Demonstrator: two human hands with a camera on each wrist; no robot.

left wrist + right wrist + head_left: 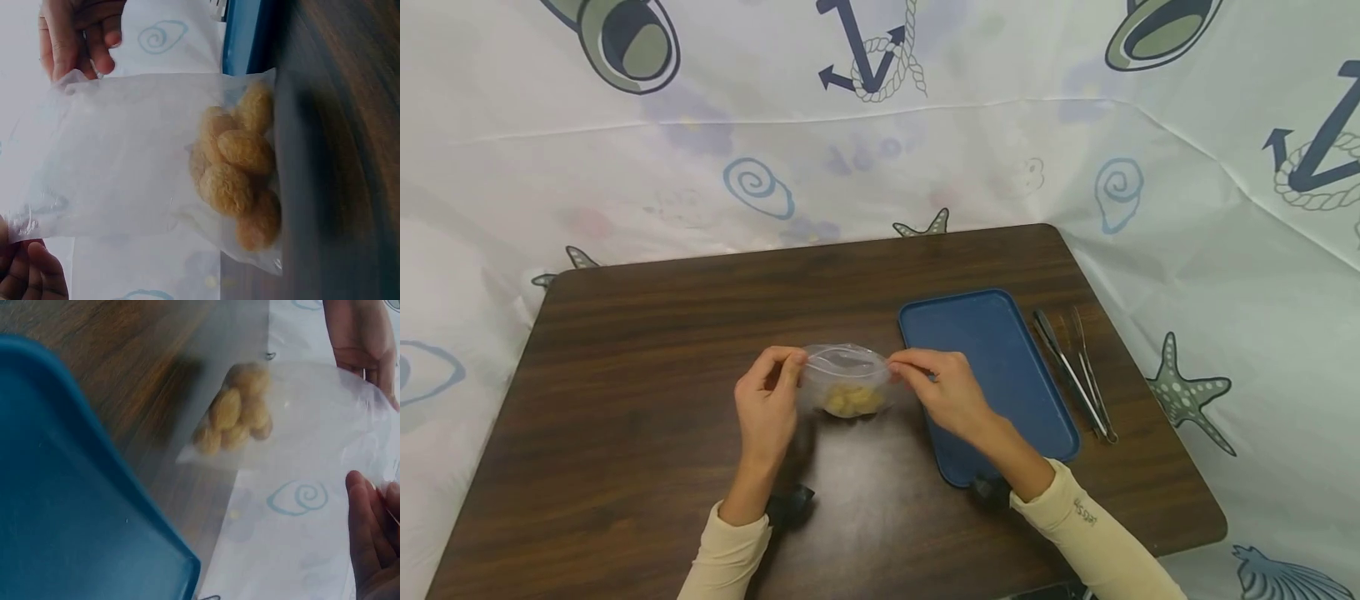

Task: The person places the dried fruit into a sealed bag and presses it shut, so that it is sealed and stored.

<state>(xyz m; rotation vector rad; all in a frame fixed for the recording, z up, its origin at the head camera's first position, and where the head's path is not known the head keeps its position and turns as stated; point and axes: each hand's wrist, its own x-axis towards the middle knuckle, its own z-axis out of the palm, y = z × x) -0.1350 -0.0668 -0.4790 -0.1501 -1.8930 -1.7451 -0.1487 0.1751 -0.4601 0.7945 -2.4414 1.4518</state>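
Note:
Between the two hands hangs a clear zip bag (850, 361) with its mouth at the top, above the table. My left hand (766, 408) pinches the bag's upper left corner between thumb and fingers. The upper right corner is pinched by my right hand (947, 392). Several tan, wrinkled, oval pieces (245, 152) lie heaped at the bottom of the bag; their exact kind is unclear. In the right wrist view the same pieces (226, 409) show through the clear plastic.
A blue tray (1000, 367) lies on the dark wooden table (625, 417), partly beneath the right hand and forearm. Metal tongs (1070, 371) rest to the right of the tray. Behind the table hangs a white cloth (985, 167) with sea prints.

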